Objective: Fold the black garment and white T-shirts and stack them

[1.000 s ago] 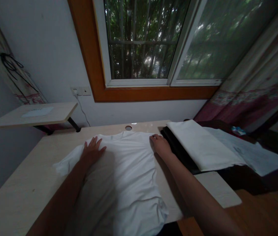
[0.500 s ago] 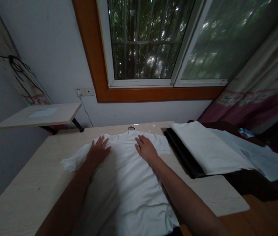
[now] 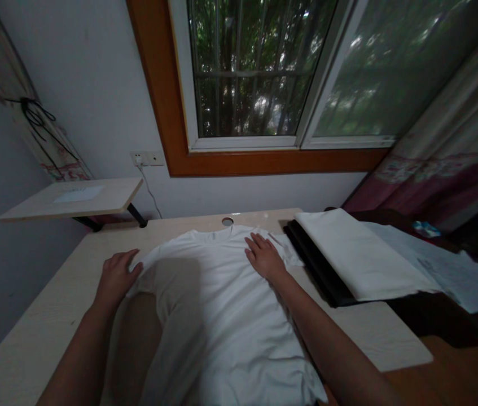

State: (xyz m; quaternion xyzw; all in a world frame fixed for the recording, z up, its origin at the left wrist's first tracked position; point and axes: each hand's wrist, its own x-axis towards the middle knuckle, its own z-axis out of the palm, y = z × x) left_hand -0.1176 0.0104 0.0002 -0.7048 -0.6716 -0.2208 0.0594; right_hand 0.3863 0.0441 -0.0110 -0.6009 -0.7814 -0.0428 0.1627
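A white T-shirt (image 3: 222, 293) lies spread on the pale wooden table, its neckline toward the window and wrinkles running over the lower body. At the end of its left-side sleeve rests my left hand (image 3: 115, 279), thumb apart from the fingers and touching the cloth; part of the sleeve end is hidden beneath it. My right hand (image 3: 266, 256) lies flat on the shirt near the right-side shoulder, fingers stretched out. The right-side sleeve (image 3: 292, 251) reaches toward a black folded item.
To the right, white folded cloth (image 3: 357, 254) lies on the black item (image 3: 319, 270), beside a printed sheet (image 3: 454, 265). A raised shelf (image 3: 107, 197) with a paper stands at the back left. A round cable hole (image 3: 227, 221) sits near the table's back edge (image 3: 259, 215).
My left hand has moved left from the shirt's shoulder to the sleeve end. My right hand has slid slightly right on the cloth. The shirt's neckline lies flatter and wider.
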